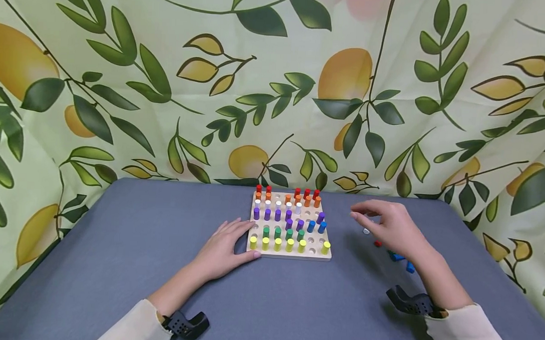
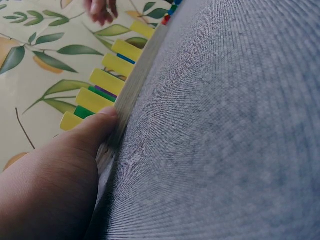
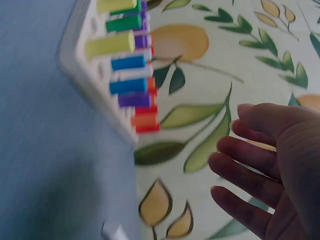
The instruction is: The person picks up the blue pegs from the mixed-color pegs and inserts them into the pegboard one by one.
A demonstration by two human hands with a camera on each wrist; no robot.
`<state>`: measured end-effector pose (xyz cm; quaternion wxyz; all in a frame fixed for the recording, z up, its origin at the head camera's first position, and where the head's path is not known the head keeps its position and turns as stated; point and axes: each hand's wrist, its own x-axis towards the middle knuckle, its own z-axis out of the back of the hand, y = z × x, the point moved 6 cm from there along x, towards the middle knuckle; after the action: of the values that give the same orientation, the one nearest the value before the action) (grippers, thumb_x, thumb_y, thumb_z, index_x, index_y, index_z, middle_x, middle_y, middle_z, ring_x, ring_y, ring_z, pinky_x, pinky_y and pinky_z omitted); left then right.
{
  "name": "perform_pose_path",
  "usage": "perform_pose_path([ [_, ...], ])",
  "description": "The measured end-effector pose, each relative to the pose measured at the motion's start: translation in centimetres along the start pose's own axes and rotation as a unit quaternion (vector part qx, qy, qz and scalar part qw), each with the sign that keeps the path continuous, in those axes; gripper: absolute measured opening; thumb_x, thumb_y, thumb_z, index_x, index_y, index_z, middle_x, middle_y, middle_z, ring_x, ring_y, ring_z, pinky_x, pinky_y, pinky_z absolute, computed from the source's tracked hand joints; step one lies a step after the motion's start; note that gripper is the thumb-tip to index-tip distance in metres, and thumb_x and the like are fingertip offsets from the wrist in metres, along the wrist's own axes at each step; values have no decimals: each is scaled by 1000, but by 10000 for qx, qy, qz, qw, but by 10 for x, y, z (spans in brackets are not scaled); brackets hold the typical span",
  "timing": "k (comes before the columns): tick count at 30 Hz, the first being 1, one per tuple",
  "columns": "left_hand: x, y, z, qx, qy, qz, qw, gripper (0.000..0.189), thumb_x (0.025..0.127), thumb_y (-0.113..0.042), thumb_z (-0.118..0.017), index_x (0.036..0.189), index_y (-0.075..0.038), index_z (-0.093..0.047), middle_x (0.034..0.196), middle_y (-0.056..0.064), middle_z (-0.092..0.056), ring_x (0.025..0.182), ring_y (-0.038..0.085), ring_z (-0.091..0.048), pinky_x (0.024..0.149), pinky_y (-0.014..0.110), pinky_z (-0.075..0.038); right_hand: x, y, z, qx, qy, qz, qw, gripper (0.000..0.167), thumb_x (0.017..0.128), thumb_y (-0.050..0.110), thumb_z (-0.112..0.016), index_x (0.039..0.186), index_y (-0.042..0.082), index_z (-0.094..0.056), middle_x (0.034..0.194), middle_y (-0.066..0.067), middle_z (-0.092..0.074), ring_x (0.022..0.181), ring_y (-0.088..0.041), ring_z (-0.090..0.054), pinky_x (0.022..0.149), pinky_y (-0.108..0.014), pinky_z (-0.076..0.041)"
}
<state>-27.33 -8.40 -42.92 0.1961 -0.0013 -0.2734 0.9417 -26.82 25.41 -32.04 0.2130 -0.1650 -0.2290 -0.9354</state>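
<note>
A wooden pegboard (image 1: 292, 255) lies on the table with rows of red, orange, white, purple, blue, green and yellow pegs, and several bare holes. My left hand (image 1: 226, 248) rests against its near left corner, fingers extended along the left side. In the left wrist view the thumb (image 2: 102, 125) presses the front edge beside the yellow pegs (image 2: 107, 80). Right of the board, my right hand (image 1: 387, 226) hovers above the table with loosely bent fingers; nothing shows between them. Under it lies a white peg (image 1: 366, 231), near a red peg (image 1: 377, 243).
Blue pegs (image 1: 410, 267) and a bit of green lie loose under the right forearm. Grey-blue cloth covers the table (image 1: 153, 226). Behind its far edge hangs a leaf-and-fruit patterned curtain (image 1: 276, 55). Each wrist wears a black camera band (image 1: 186, 324).
</note>
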Motion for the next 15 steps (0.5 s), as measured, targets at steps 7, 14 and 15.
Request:
perform_pose_path([
  [7, -1, 2, 4, 88, -58, -39, 9999, 78, 88, -60, -68, 152, -19, -48, 156, 6, -49, 153, 31, -33, 129, 55, -19, -29, -25, 14, -480, -647, -318, 9962, 14, 91, 18, -76, 104, 15, -79, 97, -3, -79, 76, -7, -68, 62, -20, -54],
  [14, 1, 0, 3, 50, 15, -90, 9999, 78, 89, -61, -68, 152, -19, -48, 157, 6, -49, 154, 32, -32, 129, 55, -18, -58, -47, 21, -743, -934, -583, 9911, 17, 86, 16, -80, 103, 12, -79, 94, -7, -79, 77, -19, -71, 65, -13, -48],
  [15, 0, 0, 3, 50, 24, -83, 10000, 78, 89, -60, -68, 152, -19, -48, 157, 6, -49, 154, 32, -32, 129, 55, -18, -62, -49, 20, -772, -964, -608, 9905, 17, 85, 15, -81, 102, 12, -79, 94, -8, -79, 77, -21, -71, 66, -11, -47],
])
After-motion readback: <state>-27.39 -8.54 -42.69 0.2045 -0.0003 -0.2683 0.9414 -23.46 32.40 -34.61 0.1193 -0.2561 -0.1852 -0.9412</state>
